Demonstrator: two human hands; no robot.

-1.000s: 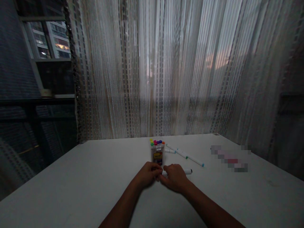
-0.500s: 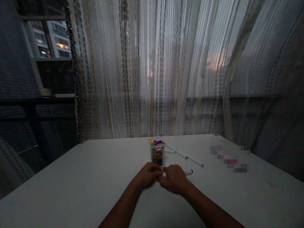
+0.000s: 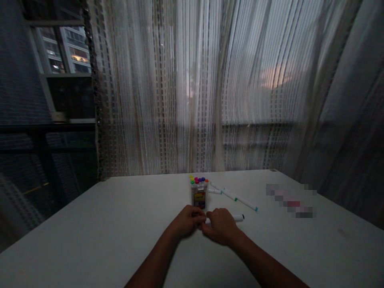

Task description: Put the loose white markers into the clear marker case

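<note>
My left hand [image 3: 187, 220] and my right hand [image 3: 221, 225] meet over the white table [image 3: 90, 232], fingers curled. Both close around a white marker [image 3: 238, 218], whose dark-tipped end sticks out to the right of my right hand. The left fingers pinch the marker's other end, which is hidden. Just beyond my hands stands a clear box of markers [image 3: 199, 191] with coloured caps showing at the top.
Loose white markers [image 3: 240, 199] with teal tips lie to the right of the box. A blurred patch [image 3: 289, 200] sits at the right of the table. Sheer striped curtains [image 3: 210, 88] hang behind the far edge, a dark window at left.
My hands stay together on the marker with only slight shifts. The curtain at the right has billowed and changed its folds.
</note>
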